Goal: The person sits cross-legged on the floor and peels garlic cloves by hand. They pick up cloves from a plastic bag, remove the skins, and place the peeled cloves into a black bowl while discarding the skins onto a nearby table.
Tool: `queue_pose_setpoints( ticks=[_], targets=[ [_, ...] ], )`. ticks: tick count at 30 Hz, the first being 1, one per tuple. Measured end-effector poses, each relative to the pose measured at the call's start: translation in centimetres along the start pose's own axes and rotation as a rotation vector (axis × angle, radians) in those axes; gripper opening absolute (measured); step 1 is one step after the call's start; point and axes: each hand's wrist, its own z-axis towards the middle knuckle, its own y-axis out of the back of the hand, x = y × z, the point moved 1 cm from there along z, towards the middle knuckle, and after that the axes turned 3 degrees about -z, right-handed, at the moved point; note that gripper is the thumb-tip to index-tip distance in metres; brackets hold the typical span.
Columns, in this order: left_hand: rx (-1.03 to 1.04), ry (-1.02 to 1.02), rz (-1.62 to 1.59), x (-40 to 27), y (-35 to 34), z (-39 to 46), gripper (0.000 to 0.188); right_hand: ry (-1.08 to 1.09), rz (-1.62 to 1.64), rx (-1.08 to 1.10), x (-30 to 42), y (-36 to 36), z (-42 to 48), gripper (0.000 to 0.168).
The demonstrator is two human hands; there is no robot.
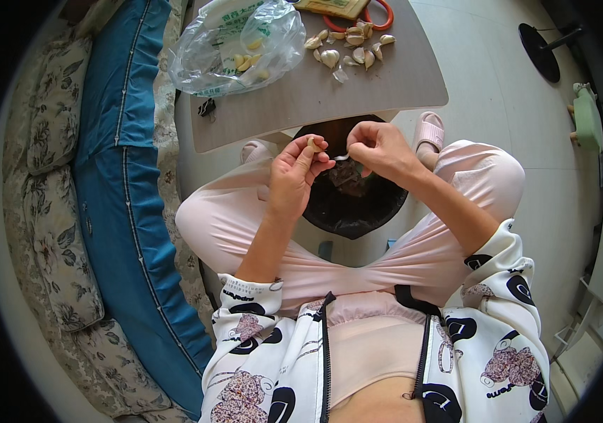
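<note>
Between the thumb and fingers of my left hand (296, 166) is a garlic clove (313, 145). My right hand (381, 150) pinches a thin pale strip of garlic skin (341, 157), a little apart from the clove. Both hands are above a bin with a black liner (351, 217), which holds dark scraps. On the table (259, 119) beyond lie several unpeeled cloves (330, 58) and part of a garlic bulb (354, 36). A clear plastic bag (190, 69) with green print lies to their left, with several peeled cloves (247, 62) in it.
Red-orange scissors handles (383, 18) and a wooden board (336, 7) are at the table's far side. A black binder clip (207, 108) sits near its left corner. A sofa with a blue cover (116, 211) runs along the left. A green stool (588, 117) stands at the right.
</note>
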Motion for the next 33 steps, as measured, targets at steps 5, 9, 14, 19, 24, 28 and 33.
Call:
queue_pose_setpoints(
  ticks=[5,9,14,19,24,28,33],
  targets=[
    [-0.031,-0.074,0.304,0.6,-1.4,-0.4,0.024,0.13,0.106,-0.04,1.1,-0.9,-0.6,0.018],
    [-0.034,-0.177,0.493,1.2,-1.8,-0.7,0.024,0.111,0.201,-0.023,0.9,-1.1,-0.5,0.019],
    [-0.065,-0.237,0.533,1.4,-2.3,-0.8,0.024,0.064,0.267,-0.034,0.6,-1.3,-0.4,0.021],
    [-0.118,-0.319,0.707,1.4,-3.1,-1.1,0.024,-0.056,0.476,-0.007,0.7,-1.6,-0.7,0.02],
    [-0.142,-0.354,0.751,1.6,-3.1,-1.1,0.024,-0.057,0.531,0.005,0.7,-1.6,-0.6,0.017],
    [-0.126,-0.358,0.738,1.3,-3.7,-1.2,0.024,-0.046,0.566,0.002,0.8,-1.6,-0.7,0.015],
    [-0.099,-0.253,0.538,1.3,-4.0,-1.1,0.025,-0.033,0.484,-0.029,0.8,-1.6,-0.6,0.014]
  ],
)
